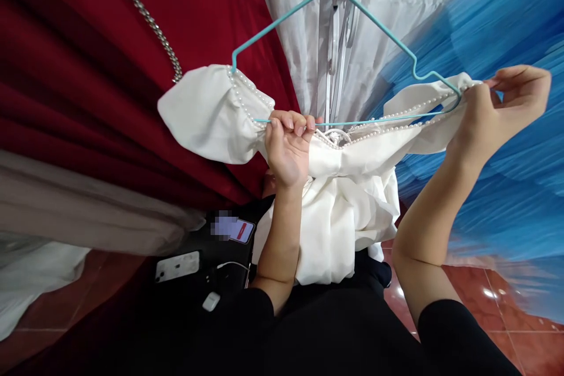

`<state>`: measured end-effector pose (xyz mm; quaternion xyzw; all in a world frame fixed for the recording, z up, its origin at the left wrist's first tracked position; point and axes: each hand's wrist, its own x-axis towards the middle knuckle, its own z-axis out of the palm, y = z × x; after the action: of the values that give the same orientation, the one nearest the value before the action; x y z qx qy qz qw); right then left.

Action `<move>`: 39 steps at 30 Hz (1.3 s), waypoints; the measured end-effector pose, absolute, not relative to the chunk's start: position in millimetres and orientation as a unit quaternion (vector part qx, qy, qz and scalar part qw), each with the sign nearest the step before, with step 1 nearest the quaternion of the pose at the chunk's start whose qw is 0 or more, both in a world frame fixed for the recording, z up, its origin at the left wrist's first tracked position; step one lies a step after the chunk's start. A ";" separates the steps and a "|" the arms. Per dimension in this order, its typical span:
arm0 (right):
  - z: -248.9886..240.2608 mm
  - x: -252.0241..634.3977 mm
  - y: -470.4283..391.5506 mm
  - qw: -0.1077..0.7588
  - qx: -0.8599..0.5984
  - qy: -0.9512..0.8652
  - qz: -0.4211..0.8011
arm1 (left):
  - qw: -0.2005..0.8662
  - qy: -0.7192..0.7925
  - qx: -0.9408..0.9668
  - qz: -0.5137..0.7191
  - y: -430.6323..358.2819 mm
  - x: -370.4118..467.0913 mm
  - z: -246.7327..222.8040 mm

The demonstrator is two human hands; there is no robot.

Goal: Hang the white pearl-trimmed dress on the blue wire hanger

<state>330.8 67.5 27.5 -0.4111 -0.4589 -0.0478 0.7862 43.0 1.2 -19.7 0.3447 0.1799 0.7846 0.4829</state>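
A white dress [330, 205] with pearl-beaded trim and puffed sleeves hangs in front of me on a thin light-blue hanger [282, 19]. My left hand [288, 147] is closed near the neckline, with its fingers curled over the hanger's lower bar. At the right end, my right hand [506, 100] pinches the beaded edge of the dress by the other shoulder. The hanger's right corner sits inside that shoulder opening, and its left corner reaches the beaded edge of the left sleeve. Part of the neckline is hidden behind my left hand.
Red curtain cloth [211, 17] hangs on the left, with a beaded chain [141, 9] before it. Blue tulle [497, 200] fills the right. A metal rack [326, 64] stands behind the hanger. A phone [177, 267] and a small white case [211, 301] lie on a black surface.
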 end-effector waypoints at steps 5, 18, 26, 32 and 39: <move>52.0 301.4 62.1 0.740 -0.410 -0.530 -0.052 | 0.481 0.179 0.348 0.784 3.9 39.2 -19.5; 61.6 284.9 48.1 0.706 -0.412 -0.574 -0.055 | 0.479 0.167 0.348 0.789 9.6 37.4 -21.0; 61.0 249.7 47.2 0.707 -0.310 -0.633 0.055 | 0.449 0.242 0.354 0.784 7.6 35.1 -21.6; 47.2 223.7 22.4 0.675 -0.271 -0.685 0.050 | 0.444 0.243 0.352 0.788 9.7 38.5 -20.9; -8.0 175.8 19.1 0.511 -0.336 -0.791 -0.010 | 0.453 0.259 0.363 0.772 7.2 39.2 -28.6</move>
<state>175.8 19.1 -8.0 -0.3357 -0.7914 -0.0096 0.5108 39.2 7.2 -28.6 0.3634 0.2590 0.7719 0.4528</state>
